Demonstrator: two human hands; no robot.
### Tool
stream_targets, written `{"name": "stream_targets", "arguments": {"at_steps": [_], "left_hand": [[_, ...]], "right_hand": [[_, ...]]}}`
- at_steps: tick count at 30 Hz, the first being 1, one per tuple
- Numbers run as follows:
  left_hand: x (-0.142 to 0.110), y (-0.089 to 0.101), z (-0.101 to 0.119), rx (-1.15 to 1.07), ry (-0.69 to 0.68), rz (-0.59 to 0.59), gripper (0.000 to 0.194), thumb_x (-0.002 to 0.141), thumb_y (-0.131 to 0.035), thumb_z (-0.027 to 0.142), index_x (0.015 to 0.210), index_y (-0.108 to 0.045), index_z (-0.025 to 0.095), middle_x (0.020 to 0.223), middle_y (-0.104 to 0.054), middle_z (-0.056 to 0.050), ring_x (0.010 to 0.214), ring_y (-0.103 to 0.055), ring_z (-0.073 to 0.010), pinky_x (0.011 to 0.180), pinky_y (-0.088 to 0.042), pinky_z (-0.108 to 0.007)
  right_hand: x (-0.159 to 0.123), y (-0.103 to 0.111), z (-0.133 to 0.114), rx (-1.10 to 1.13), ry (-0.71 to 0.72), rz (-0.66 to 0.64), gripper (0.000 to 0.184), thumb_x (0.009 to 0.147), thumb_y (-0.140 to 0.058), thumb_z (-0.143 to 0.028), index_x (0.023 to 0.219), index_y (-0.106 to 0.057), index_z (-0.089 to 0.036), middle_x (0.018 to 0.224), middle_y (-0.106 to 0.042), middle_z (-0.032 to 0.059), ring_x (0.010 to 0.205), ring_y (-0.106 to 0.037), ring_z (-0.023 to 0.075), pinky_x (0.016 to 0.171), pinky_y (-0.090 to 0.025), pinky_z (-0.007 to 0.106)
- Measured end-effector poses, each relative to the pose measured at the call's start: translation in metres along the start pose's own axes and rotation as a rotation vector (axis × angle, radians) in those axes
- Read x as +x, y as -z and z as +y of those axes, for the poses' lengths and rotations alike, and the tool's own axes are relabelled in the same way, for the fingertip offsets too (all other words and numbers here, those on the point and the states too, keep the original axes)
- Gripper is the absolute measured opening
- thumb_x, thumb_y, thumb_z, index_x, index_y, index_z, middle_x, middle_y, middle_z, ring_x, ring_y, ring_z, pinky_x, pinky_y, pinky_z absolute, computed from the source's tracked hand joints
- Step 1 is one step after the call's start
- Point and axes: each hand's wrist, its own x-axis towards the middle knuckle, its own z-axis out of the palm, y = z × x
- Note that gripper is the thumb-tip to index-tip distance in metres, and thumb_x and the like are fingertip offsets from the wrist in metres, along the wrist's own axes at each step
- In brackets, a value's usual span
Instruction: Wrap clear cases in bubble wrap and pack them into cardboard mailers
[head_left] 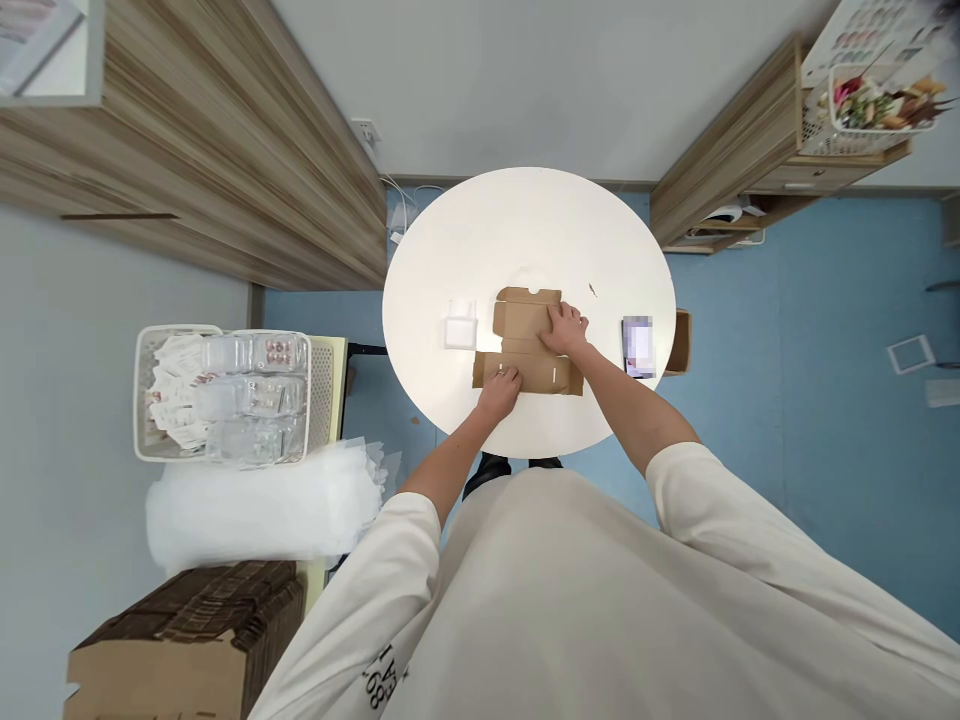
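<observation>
A flattened brown cardboard box lies unfolded on the round white table, its side flaps spread out. My left hand rests on the near left part of the cardboard, fingers laid on its surface. Higher up, at the right edge of the sheet, my right hand presses down with its fingers spread. Left of the cardboard sits a small clear-and-white box, apart from both hands.
A phone lies at the table's right edge. To the left stand a white basket of packets, a white plastic bundle and stacked folded cartons. A wooden cabinet with a flower basket is at right.
</observation>
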Motion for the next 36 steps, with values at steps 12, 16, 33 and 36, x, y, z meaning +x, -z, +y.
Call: {"name": "stream_targets", "arguments": {"at_steps": [12,16,33,36], "left_hand": [[-0.001,-0.001,0.003,-0.009,0.004,0.045,0.034,0.092,-0.048,0.009,0.122,-0.062,0.017,0.122,-0.059,-0.014,0.111,-0.059,-0.0278,0.106,-0.043,-0.047],[0.0,-0.005,0.003,-0.009,0.041,0.041,0.03,0.095,-0.047,0.013,0.121,-0.062,0.014,0.126,-0.058,-0.015,0.104,-0.061,-0.0265,0.095,-0.048,-0.041],[-0.003,0.0,0.007,-0.053,0.021,0.074,0.034,0.093,-0.044,0.01,0.121,-0.062,0.014,0.126,-0.06,-0.017,0.119,-0.058,-0.0304,0.102,-0.043,-0.044],[-0.011,0.008,0.008,-0.083,0.01,0.105,0.038,0.089,-0.045,0.005,0.122,-0.063,0.016,0.135,-0.058,-0.018,0.134,-0.05,-0.0314,0.115,-0.033,-0.048]], "right_hand": [[-0.045,-0.001,-0.017,-0.094,0.089,0.056,0.058,0.1,-0.035,-0.053,0.145,-0.049,-0.019,0.167,-0.018,0.0181,0.152,-0.009,0.0429,0.116,-0.009,0.069],[-0.077,-0.007,-0.023,-0.116,0.237,0.062,0.051,0.103,-0.03,-0.035,0.147,-0.05,-0.019,0.164,-0.032,0.0163,0.15,-0.021,0.0367,0.119,-0.009,0.062],[-0.114,-0.021,-0.019,-0.175,0.34,-0.141,0.094,0.093,-0.048,-0.063,0.165,-0.012,-0.014,0.172,-0.009,0.0147,0.158,-0.006,0.0324,0.126,-0.01,0.05],[-0.112,-0.021,-0.021,-0.182,0.324,-0.158,0.1,0.09,-0.05,-0.065,0.165,-0.009,-0.013,0.172,-0.005,0.0144,0.158,-0.003,0.0329,0.126,-0.008,0.051]]}}
